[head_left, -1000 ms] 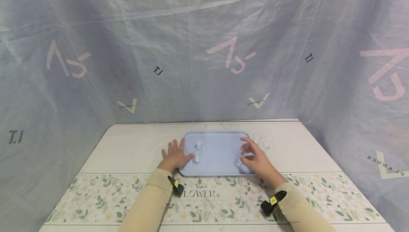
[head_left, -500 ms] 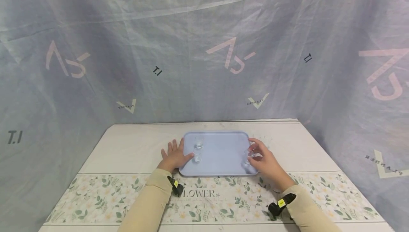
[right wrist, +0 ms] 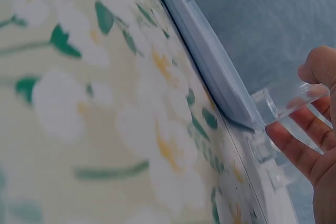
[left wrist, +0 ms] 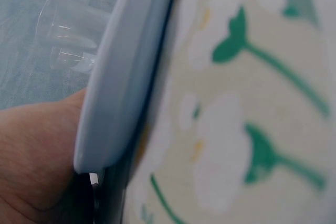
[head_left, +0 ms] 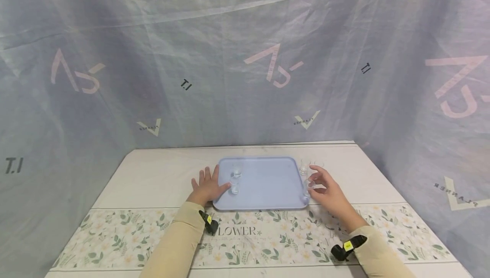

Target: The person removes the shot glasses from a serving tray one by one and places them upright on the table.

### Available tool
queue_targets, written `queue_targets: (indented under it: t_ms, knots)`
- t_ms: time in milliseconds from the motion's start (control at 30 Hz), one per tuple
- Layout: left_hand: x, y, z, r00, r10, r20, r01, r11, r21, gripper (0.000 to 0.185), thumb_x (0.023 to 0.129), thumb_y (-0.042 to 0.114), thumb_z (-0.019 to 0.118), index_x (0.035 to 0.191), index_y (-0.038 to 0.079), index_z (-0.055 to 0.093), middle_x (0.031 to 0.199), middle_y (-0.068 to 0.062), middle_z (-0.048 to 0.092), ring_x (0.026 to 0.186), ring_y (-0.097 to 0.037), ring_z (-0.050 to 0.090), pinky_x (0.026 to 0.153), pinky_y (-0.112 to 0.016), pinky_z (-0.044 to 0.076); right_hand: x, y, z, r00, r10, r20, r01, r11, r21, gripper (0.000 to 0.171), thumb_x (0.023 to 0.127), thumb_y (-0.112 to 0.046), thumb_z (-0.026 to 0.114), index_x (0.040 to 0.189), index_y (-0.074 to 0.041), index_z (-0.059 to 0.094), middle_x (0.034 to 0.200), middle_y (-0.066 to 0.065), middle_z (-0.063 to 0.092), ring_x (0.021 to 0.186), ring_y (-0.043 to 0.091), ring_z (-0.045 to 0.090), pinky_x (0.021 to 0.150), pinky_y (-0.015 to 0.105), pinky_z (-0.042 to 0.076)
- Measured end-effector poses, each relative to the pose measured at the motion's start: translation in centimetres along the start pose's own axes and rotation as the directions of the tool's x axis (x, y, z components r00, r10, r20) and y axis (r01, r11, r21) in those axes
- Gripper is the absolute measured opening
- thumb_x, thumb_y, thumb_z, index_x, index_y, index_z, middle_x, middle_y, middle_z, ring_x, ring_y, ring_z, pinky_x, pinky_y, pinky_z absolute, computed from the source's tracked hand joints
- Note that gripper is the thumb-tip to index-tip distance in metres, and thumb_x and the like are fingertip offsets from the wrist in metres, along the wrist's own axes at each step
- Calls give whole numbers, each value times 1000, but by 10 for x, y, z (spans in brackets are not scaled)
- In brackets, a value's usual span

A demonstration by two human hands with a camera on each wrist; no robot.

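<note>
My right hand [head_left: 327, 189] pinches a small clear shot glass [right wrist: 286, 99] between thumb and fingers. In the right wrist view that glass is above the right rim of the pale blue tray [head_left: 268, 184]; I cannot tell whether it touches the rim. Two more clear glasses stand near the tray's left end, one farther back [head_left: 237, 170] and one nearer [head_left: 235, 187]. My left hand [head_left: 206, 187] lies with spread fingers along the tray's left edge, its thumb over the rim close to the nearer glass.
Off the tray, beyond its right edge, stand a clear glass [head_left: 304, 167] and another [head_left: 318, 165] partly behind my right hand. A white cloth with a flowered band [head_left: 153, 237] covers the table. Grey curtains [head_left: 229, 69] close in the back and sides.
My right hand has carried the glass rightward from above the tray's right part to its right rim. My left hand has kept its place on the left edge.
</note>
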State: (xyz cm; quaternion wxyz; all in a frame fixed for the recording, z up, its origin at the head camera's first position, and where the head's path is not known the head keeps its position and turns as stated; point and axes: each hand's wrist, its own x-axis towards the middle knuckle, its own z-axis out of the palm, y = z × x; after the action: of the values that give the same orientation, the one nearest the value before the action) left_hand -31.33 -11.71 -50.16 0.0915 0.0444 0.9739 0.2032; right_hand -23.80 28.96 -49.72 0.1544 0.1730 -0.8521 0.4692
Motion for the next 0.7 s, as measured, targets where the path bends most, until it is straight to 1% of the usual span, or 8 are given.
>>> queue_targets:
  t_ms: [100,167,267,367,467,533,633,700]
  knots:
    - [-2,1,-3,1000,6,-5,-6,1000,0,91,99,58,51,163,8,10,166,-29,1,152,-47,-4,116,-69,-6,-4,0,-5,999,37,1,-37,999,-23,76,88,8,71,152,-15,38,114,10,59,102,21,64,85,38,58]
    - [-4,3,-4,1000,8,-5,-8,1000,6,91,99,58,51,163,9,10,166,-29,1,153,-47,-3,116,-69,-5,-6,0,-9,999,47,-3,-47,998,-33,76,88,7,71,152,-16,38,114,9,59,102,19,64,86,38,58]
    - [-5,3,-5,1000,9,-8,-9,1000,10,90,100,58,51,163,8,10,166,-29,2,153,-48,-2,116,-69,-4,-8,1,-13,999,31,-8,-31,999,-42,76,88,8,70,153,-13,37,114,10,58,102,19,64,86,36,58]
    - [-5,3,-5,1000,10,-9,-10,1000,10,91,99,59,50,163,9,10,166,-29,2,153,-47,-2,116,-69,-4,-9,3,-17,1000,2,-15,-3,999,-48,76,87,10,70,153,-9,37,114,13,58,101,22,64,86,34,58]
    - [-3,2,-3,1000,11,-10,-11,1000,4,91,99,58,51,163,8,10,166,-29,2,153,-47,-3,116,-69,-5,-10,6,-20,1000,-6,-18,5,997,-75,76,87,10,70,153,-10,37,113,12,58,101,22,64,85,34,58]
    - [0,1,-1,1000,8,-7,-8,1000,0,91,99,58,51,164,9,8,166,-29,0,153,-47,-6,116,-68,-7,-11,7,-21,1000,3,-27,-5,996,-87,77,87,10,71,153,-12,37,113,11,59,101,22,64,84,37,58]
    - [5,-3,4,1000,5,1,-5,1000,-8,93,99,59,50,164,11,4,166,-28,-4,152,-46,-9,115,-69,-9,-11,9,-24,999,18,-34,-21,995,-98,78,86,10,71,153,-13,38,112,10,58,101,20,64,84,35,58]
    - [8,-4,7,1000,2,6,-2,1000,-10,94,99,60,50,164,11,2,166,-28,-6,152,-46,-11,115,-69,-10,-12,11,-26,999,31,-42,-36,994,-106,78,86,10,71,153,-13,38,112,9,58,101,20,63,85,36,58]
